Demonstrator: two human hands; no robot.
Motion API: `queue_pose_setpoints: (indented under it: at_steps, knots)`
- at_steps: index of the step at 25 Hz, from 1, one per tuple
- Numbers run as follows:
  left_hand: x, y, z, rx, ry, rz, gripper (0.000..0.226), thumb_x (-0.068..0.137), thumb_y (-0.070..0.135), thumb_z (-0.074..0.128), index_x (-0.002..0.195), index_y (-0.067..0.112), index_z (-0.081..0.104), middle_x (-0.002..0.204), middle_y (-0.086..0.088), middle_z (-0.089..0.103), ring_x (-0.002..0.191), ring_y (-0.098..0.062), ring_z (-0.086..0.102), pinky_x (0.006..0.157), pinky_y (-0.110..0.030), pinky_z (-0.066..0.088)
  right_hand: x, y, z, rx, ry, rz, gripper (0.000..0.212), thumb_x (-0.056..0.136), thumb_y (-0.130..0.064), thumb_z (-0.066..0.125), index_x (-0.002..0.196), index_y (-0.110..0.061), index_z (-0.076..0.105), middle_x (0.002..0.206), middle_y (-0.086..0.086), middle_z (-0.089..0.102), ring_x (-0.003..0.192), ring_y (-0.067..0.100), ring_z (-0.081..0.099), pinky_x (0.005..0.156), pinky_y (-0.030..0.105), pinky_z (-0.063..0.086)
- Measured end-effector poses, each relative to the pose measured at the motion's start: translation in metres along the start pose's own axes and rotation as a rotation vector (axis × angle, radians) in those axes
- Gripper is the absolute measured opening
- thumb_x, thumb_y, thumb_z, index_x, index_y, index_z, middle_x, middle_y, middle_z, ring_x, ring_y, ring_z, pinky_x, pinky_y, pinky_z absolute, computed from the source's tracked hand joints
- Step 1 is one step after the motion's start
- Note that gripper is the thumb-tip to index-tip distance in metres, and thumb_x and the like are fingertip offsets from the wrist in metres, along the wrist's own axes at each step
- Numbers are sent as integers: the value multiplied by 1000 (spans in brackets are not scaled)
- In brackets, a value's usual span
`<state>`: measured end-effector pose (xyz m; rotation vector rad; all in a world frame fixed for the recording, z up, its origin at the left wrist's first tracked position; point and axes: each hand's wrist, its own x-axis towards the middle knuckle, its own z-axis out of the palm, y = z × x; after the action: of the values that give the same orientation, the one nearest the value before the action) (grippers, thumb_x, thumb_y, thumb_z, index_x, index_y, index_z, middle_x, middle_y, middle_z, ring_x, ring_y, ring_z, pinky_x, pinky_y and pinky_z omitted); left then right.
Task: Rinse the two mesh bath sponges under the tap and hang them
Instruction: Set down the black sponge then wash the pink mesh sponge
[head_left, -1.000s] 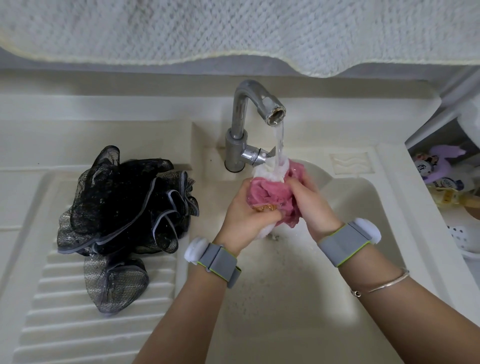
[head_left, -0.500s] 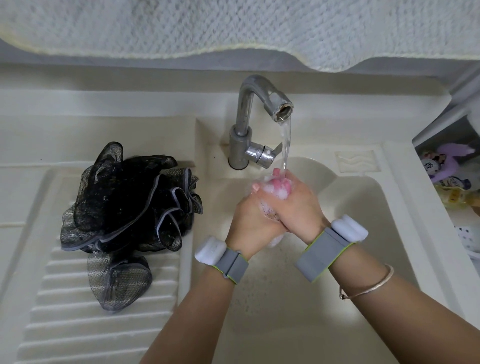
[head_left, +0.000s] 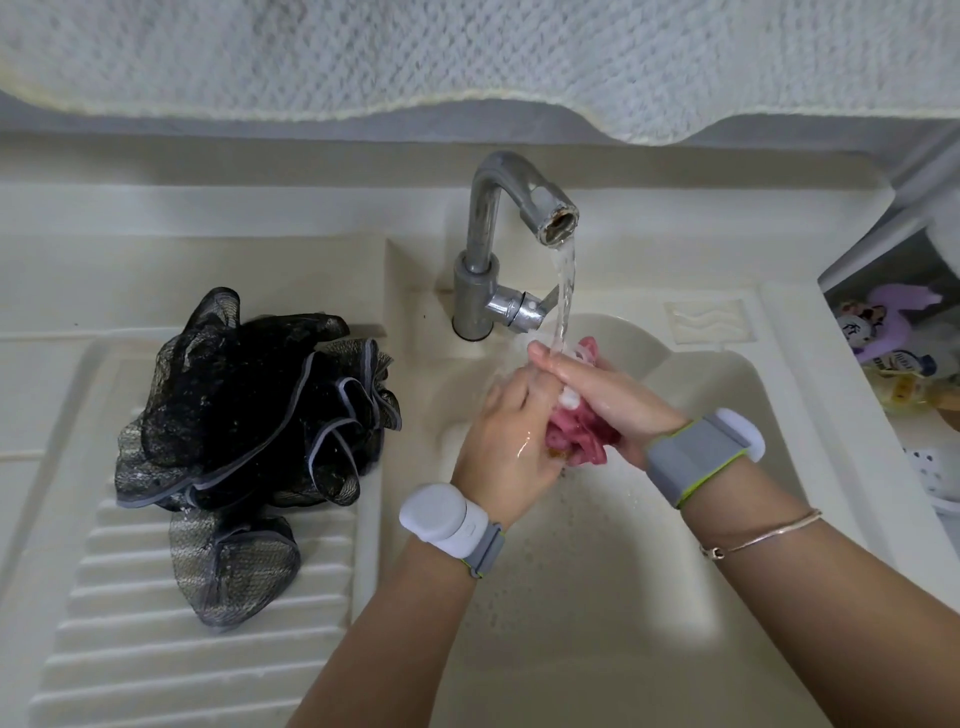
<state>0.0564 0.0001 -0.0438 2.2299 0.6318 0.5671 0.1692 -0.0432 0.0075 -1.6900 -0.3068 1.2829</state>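
Head view: pink mesh sponge (head_left: 576, 434) squeezed between both hands under the running tap (head_left: 519, 208), above the sink (head_left: 727, 415). Left hand (head_left: 511, 441) curled round it from the left; right hand (head_left: 608, 395) clamped over the top, fingers wrapped. Probably soft, light, springy, slippery with suds; best bunched whole or taken by any cord. Black mesh sponge (head_left: 249, 415) lying on the ribbed drainboard (head_left: 156, 649), likely waiting its turn.

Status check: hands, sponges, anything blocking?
Left hand and right hand squeezing pink sponge under running tap. Black sponge waiting on drainboard. Nothing blocking.
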Motion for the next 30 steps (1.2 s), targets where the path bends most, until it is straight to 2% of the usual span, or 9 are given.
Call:
queue_pose_setpoints:
  at_steps: [3,8,13,15,18,19,22,26,30]
  knots:
    - [2,1,1,-61,-19,39,34,65,39,56,93,27,41,97,4,50,84,-22,49,75,-19,35,9,5,4,-84,254,-27,20,78,-34,67,74,-16,58,57,3,57,44,15,52,46,23,40]
    - [3,-9,1,-105,-17,43,47,61,23,77,99,25,50,96,9,47,84,-23,52,73,-27,45,15,9,5,50,321,37,14,88,-28,57,91,-19,47,69,3,54,54,18,57,52,28,45]
    - [2,-6,1,-85,-31,74,37,69,29,66,100,29,47,101,3,54,86,-25,53,76,-32,46,0,-6,-12,266,-99,275,24,82,-28,57,69,-10,48,42,3,47,26,12,39,33,14,31]
    - [3,-5,2,-105,-58,82,33,70,35,59,101,30,47,103,3,55,87,-24,55,76,-32,49,5,-12,-11,121,-140,244,23,79,-33,63,78,-13,52,48,-1,52,32,11,47,36,18,41]
    - [4,-4,-1,-161,-61,51,31,72,32,60,100,20,55,98,6,52,83,-24,56,71,-32,49,16,-14,4,-251,119,21,28,76,-29,71,97,-13,62,74,-2,61,67,12,60,77,31,52]
    - [5,-3,-3,-166,-45,44,30,72,33,59,97,17,56,95,9,49,81,-23,55,70,-29,47,17,-15,10,-302,172,-61,13,83,-24,66,89,-12,64,62,-4,59,58,8,56,67,27,48]
    - [4,-2,-6,-166,-7,41,28,73,32,57,93,12,57,91,13,43,78,-15,53,68,-17,40,20,-10,9,-329,251,-137,37,91,-19,53,54,-17,48,36,-10,46,39,6,42,48,23,33]
    - [4,-2,-5,-294,14,-105,32,66,25,70,95,21,57,89,15,47,77,-5,50,71,-11,39,15,-8,6,34,324,-23,22,92,-29,50,73,-19,53,88,2,58,68,17,54,71,29,44]
    - [8,0,-17,-458,-59,-426,50,65,-1,79,86,32,48,77,14,58,66,5,55,64,-13,44,-11,0,13,73,41,-294,17,89,-21,63,101,-9,63,70,-1,64,61,10,63,58,20,50]
